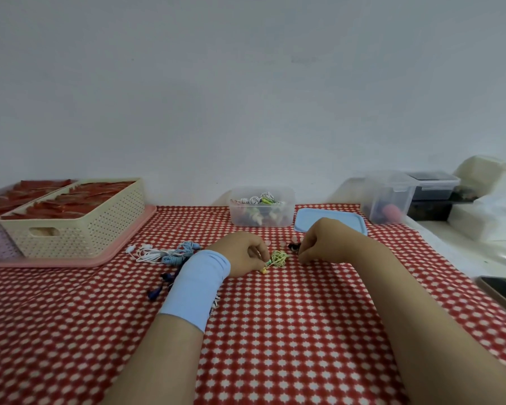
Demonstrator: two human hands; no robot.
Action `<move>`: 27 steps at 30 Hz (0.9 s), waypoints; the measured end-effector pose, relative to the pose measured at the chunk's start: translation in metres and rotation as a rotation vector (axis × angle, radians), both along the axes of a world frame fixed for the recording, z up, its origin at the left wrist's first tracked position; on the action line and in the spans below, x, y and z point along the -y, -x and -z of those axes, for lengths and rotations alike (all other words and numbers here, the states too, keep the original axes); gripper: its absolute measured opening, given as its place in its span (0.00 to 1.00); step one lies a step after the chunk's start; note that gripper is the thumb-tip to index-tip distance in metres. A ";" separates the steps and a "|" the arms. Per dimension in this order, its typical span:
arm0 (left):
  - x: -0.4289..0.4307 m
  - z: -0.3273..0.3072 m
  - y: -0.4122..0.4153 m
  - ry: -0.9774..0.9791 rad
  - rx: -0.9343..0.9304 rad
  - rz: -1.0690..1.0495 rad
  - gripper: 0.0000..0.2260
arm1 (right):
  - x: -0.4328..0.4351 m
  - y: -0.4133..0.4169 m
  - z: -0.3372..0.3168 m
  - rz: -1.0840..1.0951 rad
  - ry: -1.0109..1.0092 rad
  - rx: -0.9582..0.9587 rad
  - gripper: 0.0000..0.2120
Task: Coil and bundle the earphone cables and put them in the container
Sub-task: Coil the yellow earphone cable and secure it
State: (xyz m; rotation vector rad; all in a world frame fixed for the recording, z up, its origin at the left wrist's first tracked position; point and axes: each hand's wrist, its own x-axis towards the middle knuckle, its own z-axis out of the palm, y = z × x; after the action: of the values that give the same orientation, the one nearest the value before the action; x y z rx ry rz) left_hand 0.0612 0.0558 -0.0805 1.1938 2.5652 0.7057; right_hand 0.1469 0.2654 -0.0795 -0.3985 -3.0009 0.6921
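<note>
Head view, the only one. Pinching the yellow-green earphone coil [278,257] at its near end with the left hand [246,252], fingers curled down over it, wrist wrapped in a pale blue band [196,287]. Held low against the checked tablecloth [275,331], probably so that the loops cannot spring apart before tying. Lying between the two hands, touching the left fingertips, just short of the right.

With the right hand [324,241], likewise curled: knuckles up, fingertips down at a small black piece [294,247] just to its left. Cannot tell whether pinching that piece or only touching it. Possibly a tie for the bundle, but too small to say.

Beyond the left hand, slightly toward the right one: clear container [234,217], lid off, already loaded with bundled cables, set close enough for a short forward reach. Just beyond the right hand: blue lid [330,220], laid flat beside the container, presumably parked there until filling ends.

Left of the left hand: loose white and blue cables [164,254], tangled and uncoiled. Nearer, beside the banded wrist: a dark blue pair [158,287]. Waiting stock by the look of it, kept on the side of the holding hand. Further left: cream basket [79,226] on a pink tray [123,247].

Judged stage: coil made, binding not yet done, then the drop into the container. Several sets left to do.
</note>
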 end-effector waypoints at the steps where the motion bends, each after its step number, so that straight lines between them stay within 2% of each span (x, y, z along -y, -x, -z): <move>1: 0.002 0.001 0.000 -0.007 0.008 -0.001 0.07 | 0.001 0.000 -0.001 -0.007 -0.007 0.003 0.03; 5: 0.009 0.002 -0.001 -0.003 0.032 0.024 0.13 | 0.005 -0.002 -0.002 -0.026 -0.021 -0.021 0.04; 8: 0.010 0.003 -0.003 -0.016 0.000 0.022 0.11 | 0.007 -0.004 -0.001 -0.010 0.001 -0.107 0.06; 12: 0.011 0.006 -0.004 -0.151 0.051 -0.035 0.07 | 0.011 -0.005 0.000 0.022 0.165 -0.285 0.04; 15: 0.009 0.004 -0.007 -0.310 0.140 -0.061 0.08 | 0.014 -0.005 0.001 0.044 0.293 -0.365 0.05; 17: 0.006 0.002 -0.009 -0.393 0.178 -0.086 0.09 | 0.016 -0.007 0.001 0.062 0.431 -0.407 0.08; 19: 0.003 0.000 -0.012 -0.473 0.250 -0.105 0.11 | 0.016 -0.010 -0.001 0.082 0.568 -0.461 0.07; 22: -0.002 -0.002 -0.017 -0.557 0.328 -0.149 0.13 | 0.015 -0.013 -0.005 0.111 0.720 -0.503 0.04; 25: -0.005 -0.001 -0.019 -0.635 0.317 -0.212 0.13 | 0.012 -0.016 -0.007 0.087 0.861 -0.502 0.07; 27: -0.007 0.000 -0.020 -0.740 0.393 -0.230 0.11 | 0.010 -0.017 -0.008 0.069 0.908 -0.504 0.07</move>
State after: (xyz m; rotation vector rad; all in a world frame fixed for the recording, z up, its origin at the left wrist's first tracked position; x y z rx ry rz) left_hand 0.0808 0.0629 -0.0808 0.7884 2.1652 1.8410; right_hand 0.1644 0.2555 -0.0715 -0.2729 -2.0494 1.7964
